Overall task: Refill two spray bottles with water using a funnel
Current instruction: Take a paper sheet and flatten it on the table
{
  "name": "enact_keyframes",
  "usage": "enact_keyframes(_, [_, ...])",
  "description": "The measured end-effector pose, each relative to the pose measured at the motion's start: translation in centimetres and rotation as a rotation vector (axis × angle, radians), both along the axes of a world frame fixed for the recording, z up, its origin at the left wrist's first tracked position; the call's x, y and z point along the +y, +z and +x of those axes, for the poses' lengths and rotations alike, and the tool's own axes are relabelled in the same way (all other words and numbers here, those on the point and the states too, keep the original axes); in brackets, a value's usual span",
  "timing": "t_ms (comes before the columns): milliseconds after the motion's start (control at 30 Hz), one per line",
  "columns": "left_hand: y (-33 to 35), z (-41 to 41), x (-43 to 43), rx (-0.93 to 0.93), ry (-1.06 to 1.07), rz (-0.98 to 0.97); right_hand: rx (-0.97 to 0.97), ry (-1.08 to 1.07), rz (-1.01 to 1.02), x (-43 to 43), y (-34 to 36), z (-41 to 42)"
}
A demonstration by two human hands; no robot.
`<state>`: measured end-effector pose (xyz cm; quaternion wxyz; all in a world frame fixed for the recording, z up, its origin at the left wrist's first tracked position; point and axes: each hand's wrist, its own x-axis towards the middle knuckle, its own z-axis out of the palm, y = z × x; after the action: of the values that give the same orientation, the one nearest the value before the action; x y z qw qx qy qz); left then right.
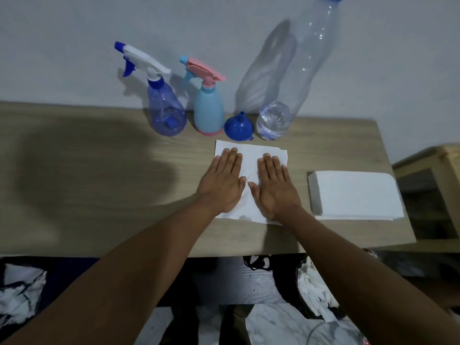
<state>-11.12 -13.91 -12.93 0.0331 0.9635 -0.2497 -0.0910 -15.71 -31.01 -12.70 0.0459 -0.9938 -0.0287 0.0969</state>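
Both hands — left [222, 181], right [273, 186] — lie flat, fingers together, on the tissue [251, 168]; sprayers [165, 108] stand upright beyond the left hand, at the desk's [99, 195] far edge.

You have a white paper towel [251, 175] spread flat on the wooden table [99, 175], lying under the fingers and reaching just past the fingertips. Well to the right of the fingers sits a stack of folded white tissues [353, 195] near the table's right edge. Beyond that edge stands a light wooden cabinet [433, 175]. A plain wall [74, 46] rises behind the table.
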Motion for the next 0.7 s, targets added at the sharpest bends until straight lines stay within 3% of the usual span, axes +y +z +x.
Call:
enact_keyframes(333, [0.4, -5.5, -4.4, 0.032, -0.054, 0.032, -0.017, -0.093, 0.105, -3.2, 0.0, -6.9])
enact_keyframes(700, [0.1, -11.4, -2.2, -0.014, -0.014, -0.039, 0.018, 0.017, 0.043, -2.9, -0.1, -11.2])
